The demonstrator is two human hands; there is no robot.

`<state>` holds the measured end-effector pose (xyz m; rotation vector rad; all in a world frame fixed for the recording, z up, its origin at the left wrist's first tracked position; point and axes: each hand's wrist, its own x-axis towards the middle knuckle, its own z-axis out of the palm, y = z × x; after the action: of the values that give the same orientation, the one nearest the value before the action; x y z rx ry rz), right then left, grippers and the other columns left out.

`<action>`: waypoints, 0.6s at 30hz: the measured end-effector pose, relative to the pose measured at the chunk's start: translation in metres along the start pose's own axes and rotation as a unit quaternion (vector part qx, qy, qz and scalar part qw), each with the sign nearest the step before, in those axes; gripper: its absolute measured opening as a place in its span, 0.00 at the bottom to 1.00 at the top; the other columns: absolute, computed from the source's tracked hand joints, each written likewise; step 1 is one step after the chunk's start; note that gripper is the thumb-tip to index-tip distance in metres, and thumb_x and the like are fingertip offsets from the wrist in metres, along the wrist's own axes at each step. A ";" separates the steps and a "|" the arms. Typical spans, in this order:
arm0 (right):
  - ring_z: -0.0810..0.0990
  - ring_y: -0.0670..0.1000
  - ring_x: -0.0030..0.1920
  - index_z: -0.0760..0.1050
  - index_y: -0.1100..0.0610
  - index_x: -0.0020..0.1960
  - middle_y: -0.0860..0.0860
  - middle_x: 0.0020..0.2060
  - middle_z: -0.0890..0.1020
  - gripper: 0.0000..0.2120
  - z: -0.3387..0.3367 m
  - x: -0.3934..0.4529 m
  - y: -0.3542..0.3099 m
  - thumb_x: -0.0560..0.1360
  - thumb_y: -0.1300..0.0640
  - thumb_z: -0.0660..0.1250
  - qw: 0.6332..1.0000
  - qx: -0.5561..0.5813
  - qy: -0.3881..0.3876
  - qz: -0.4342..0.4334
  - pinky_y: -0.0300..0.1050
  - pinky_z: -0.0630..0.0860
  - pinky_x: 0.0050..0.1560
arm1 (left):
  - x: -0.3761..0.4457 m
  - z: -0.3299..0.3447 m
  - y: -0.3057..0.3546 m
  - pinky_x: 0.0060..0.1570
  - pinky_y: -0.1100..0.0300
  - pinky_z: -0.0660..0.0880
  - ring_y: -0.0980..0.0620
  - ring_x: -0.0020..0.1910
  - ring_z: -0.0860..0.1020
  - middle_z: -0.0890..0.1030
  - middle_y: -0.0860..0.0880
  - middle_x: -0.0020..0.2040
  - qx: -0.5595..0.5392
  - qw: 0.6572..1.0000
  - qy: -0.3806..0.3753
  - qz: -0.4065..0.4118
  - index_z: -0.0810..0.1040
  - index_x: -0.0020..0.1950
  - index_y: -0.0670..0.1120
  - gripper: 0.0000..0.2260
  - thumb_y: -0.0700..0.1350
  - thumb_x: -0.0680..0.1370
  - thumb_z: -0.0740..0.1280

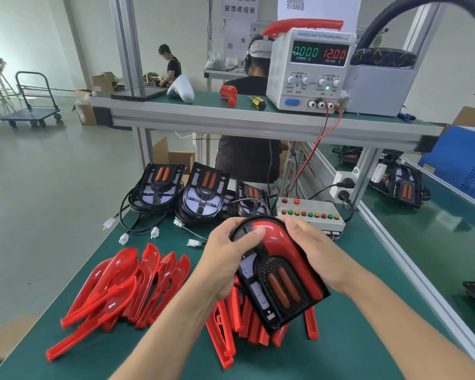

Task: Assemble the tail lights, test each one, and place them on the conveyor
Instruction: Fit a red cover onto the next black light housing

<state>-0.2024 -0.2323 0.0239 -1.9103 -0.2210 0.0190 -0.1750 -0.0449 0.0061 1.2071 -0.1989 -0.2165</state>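
Your left hand point(225, 259) and right hand point(310, 248) grip the tail light point(280, 272), seating its red lens point(283, 242). Likely next: press it home, then test.

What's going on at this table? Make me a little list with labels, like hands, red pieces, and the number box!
left hand: grips the left edge of the tail light, thumb on its red lens
right hand: holds the light's right side
tail light: black housing, red lens on top, held above the table
red lenses: loose pile on the green table, left of the hands
unfinished lights: three black ones with wires, behind the hands
power supply: on the shelf, reads 0.000 current, 12.00 voltage
button box: beside the right hand
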 end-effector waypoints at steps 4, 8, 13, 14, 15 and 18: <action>0.80 0.45 0.48 0.80 0.46 0.51 0.41 0.45 0.82 0.18 -0.011 -0.017 0.009 0.79 0.34 0.58 0.997 -0.078 0.005 -0.021 0.52 0.75 0.60 | 0.004 -0.008 0.005 0.47 0.51 0.82 0.41 0.48 0.85 0.85 0.35 0.52 -0.081 0.996 0.026 -0.030 0.79 0.60 0.33 0.15 0.41 0.78 0.72; 0.83 0.56 0.53 0.81 0.50 0.56 0.51 0.50 0.86 0.17 -0.009 -0.026 0.015 0.82 0.40 0.60 0.996 -0.091 0.006 -0.015 0.60 0.77 0.62 | 0.007 -0.010 0.007 0.46 0.52 0.82 0.42 0.47 0.85 0.85 0.37 0.51 -0.091 0.994 0.037 -0.039 0.79 0.59 0.32 0.16 0.42 0.77 0.72; 0.84 0.56 0.50 0.82 0.48 0.54 0.51 0.47 0.86 0.15 -0.005 -0.026 0.013 0.82 0.40 0.61 0.995 -0.093 0.043 -0.016 0.61 0.78 0.58 | 0.006 -0.010 0.008 0.46 0.53 0.82 0.44 0.45 0.84 0.85 0.40 0.48 -0.084 0.996 0.014 -0.034 0.81 0.54 0.39 0.19 0.48 0.69 0.79; 0.85 0.54 0.49 0.82 0.47 0.54 0.50 0.46 0.86 0.15 -0.004 -0.026 0.013 0.82 0.40 0.61 0.995 -0.093 0.044 -0.016 0.59 0.79 0.57 | 0.006 -0.011 0.008 0.47 0.52 0.81 0.44 0.46 0.83 0.84 0.40 0.48 -0.072 0.997 0.014 -0.032 0.81 0.54 0.38 0.21 0.47 0.68 0.80; 0.85 0.52 0.48 0.82 0.45 0.53 0.49 0.46 0.87 0.15 -0.003 -0.026 0.014 0.82 0.38 0.61 0.994 -0.096 0.043 -0.016 0.56 0.80 0.56 | 0.006 -0.011 0.008 0.49 0.51 0.81 0.43 0.46 0.83 0.84 0.39 0.49 -0.064 0.997 0.017 -0.033 0.80 0.56 0.37 0.22 0.46 0.67 0.80; 0.84 0.45 0.50 0.82 0.44 0.52 0.45 0.48 0.86 0.19 -0.003 -0.027 0.016 0.80 0.33 0.58 0.998 -0.070 0.005 0.008 0.49 0.78 0.57 | 0.008 -0.013 0.010 0.52 0.46 0.82 0.40 0.47 0.83 0.83 0.36 0.50 -0.068 0.996 0.024 -0.053 0.79 0.55 0.37 0.21 0.44 0.67 0.79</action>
<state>-0.2259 -0.2447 0.0077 -2.0503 -0.2039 0.0049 -0.1635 -0.0324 0.0115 1.0869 -0.0760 -0.2885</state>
